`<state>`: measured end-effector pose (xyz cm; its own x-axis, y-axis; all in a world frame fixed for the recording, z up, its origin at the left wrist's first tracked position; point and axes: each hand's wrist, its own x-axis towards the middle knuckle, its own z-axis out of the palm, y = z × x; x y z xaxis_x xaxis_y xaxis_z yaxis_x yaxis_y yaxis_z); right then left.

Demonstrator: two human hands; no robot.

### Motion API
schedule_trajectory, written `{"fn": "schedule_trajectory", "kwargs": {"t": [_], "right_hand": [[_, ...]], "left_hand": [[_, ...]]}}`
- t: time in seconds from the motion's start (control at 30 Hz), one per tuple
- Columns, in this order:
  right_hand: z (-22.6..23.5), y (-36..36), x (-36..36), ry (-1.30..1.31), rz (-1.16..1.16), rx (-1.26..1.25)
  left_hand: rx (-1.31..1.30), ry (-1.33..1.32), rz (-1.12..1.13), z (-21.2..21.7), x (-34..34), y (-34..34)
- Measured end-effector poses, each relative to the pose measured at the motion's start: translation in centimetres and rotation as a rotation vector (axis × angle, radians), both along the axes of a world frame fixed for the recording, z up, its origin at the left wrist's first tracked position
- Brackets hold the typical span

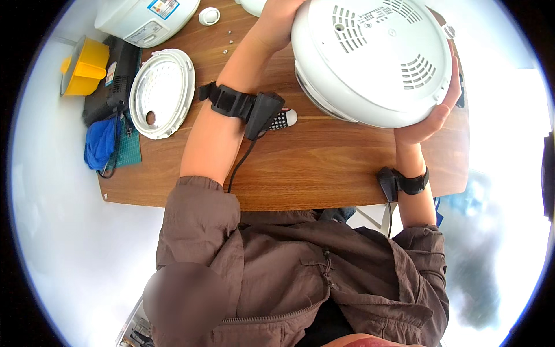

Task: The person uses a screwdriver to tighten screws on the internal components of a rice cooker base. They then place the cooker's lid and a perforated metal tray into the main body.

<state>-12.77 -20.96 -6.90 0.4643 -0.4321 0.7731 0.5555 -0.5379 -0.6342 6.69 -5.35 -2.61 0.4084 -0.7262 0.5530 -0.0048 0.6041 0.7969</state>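
A brown wooden table spans the upper half of the view, pale and glaring around its edges, and over it a white cooker sits between both hands, its slotted base turned toward the camera. The cooker is round, with no marked long axis; the line from hand to hand crosses it from 10 o'clock to 4. The left hand meets the rim at 10, but the top edge and the cooker hide its fingers, so I cannot tell how they close. The right hand cups the rim at 4, palm under it and fingers bent up along the side toward 3. Neither is nearer, since both touch it; whether the cooker also rests on the wood, I cannot tell. Counting from the cooker, a dotted item lies at 8 o'clock beside the left forearm, and a green mat farther out, with a blue cloth. Toward 9 are small bits, a white lid and a yellow bin; between 9 and 10, a cap and a white tub.
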Motion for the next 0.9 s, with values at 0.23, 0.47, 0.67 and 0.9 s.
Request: {"fn": "schedule_trajectory", "kwargs": {"t": [0.23,0.47,0.67,0.9], "right_hand": [[0.4,0.5,0.2,0.008,0.025,0.04],[0.0,0.0,0.1,0.003,0.031,0.037],[0.4,-1.8,-0.8,-0.07,0.396,0.153],[-0.6,-1.7,0.2,0.017,0.122,0.015]], "left_hand": [[0.031,-0.041,0.04,-0.1,0.1,0.3],[0.047,0.009,0.042,0.4,-0.8,0.2],[0.039,-0.114,0.042,1.1,-0.8,0.7],[0.152,-0.078,0.146,0.3,0.2,0.1]]}}
